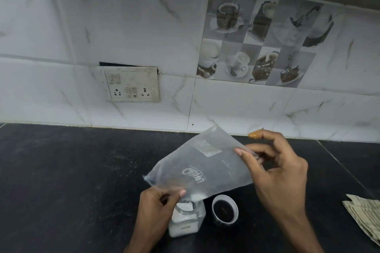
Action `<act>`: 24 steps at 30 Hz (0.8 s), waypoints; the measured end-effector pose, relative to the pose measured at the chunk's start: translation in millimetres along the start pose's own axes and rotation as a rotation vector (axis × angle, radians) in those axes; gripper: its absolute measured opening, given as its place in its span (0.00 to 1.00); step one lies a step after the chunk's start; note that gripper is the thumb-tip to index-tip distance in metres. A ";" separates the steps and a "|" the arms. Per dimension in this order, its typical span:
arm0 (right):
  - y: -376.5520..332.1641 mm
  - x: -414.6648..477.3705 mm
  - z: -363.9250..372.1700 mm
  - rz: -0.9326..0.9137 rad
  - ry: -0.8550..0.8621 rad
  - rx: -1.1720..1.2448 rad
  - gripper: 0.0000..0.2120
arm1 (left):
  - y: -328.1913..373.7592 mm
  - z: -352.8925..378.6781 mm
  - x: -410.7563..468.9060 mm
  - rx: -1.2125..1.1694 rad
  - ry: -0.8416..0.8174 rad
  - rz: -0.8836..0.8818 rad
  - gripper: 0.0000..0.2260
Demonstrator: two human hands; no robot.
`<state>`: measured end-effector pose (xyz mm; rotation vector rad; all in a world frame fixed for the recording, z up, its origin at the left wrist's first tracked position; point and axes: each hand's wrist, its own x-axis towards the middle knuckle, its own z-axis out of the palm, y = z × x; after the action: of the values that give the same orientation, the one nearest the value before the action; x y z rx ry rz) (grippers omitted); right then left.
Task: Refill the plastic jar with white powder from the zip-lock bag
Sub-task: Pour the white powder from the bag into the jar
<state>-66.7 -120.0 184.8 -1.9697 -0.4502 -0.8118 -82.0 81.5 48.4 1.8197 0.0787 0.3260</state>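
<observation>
You can read nothing for certain here. The zip-lock bag [216, 162], in the lower middle of the frame, bears a white printed logo [193, 174] that is upside down to you, its letters too blurred to make out. A pale sticker [209, 150] above it is equally illegible. The small label [185, 227] on the plastic jar [186, 220] below is also unreadable.

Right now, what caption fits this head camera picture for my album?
Left hand and right hand tilt a zip-lock bag, pouring white powder into the plastic jar, lid beside it.
</observation>
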 end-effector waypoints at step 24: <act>1.5 -2.1 24.2 -0.102 -0.110 -0.046 0.17 | -12.9 -4.5 -8.3 -0.022 0.069 -0.033 0.07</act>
<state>-58.6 -99.8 173.9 -2.0540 -0.6062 -0.7860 -89.6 87.3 35.7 1.7837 0.1525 0.3647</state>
